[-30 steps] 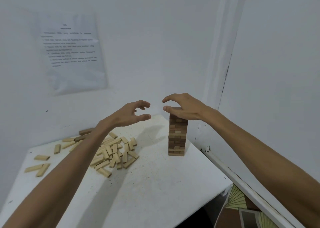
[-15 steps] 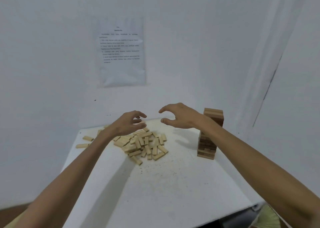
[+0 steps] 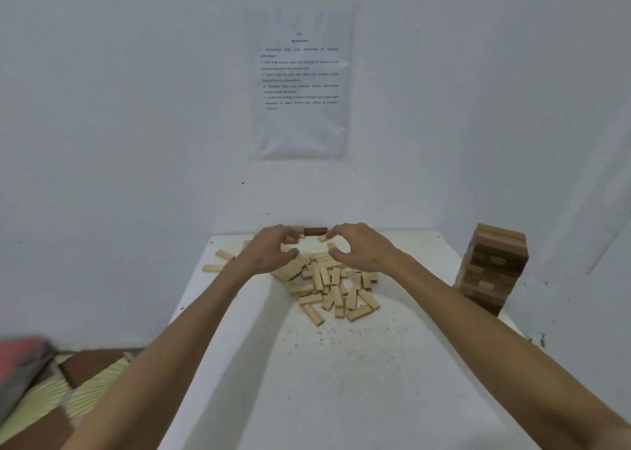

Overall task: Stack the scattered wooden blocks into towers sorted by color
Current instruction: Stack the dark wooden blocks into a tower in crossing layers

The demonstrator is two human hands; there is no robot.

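A heap of pale wooden blocks (image 3: 329, 287) lies at the middle back of the white table (image 3: 341, 374). Two more pale blocks (image 3: 218, 261) lie apart at its left. A dark brown block (image 3: 314, 231) sits at the table's far edge, behind the heap. On the right side stands a tower of brown blocks (image 3: 491, 268), several layers high. My left hand (image 3: 273, 252) and my right hand (image 3: 358, 248) hover side by side just above the back of the heap. On both, fingers and thumb are curved and spread apart, and neither holds a block.
White walls close in behind and to the right of the table, with a printed sheet (image 3: 304, 84) taped on the back wall. Left of the table, low down, are a ribbed mat (image 3: 85, 395) and a blurred red object (image 3: 20, 354).
My view swung left, so the tower now stands at the right. My right hand left the tower's top, and both hands moved over to the pale heap.
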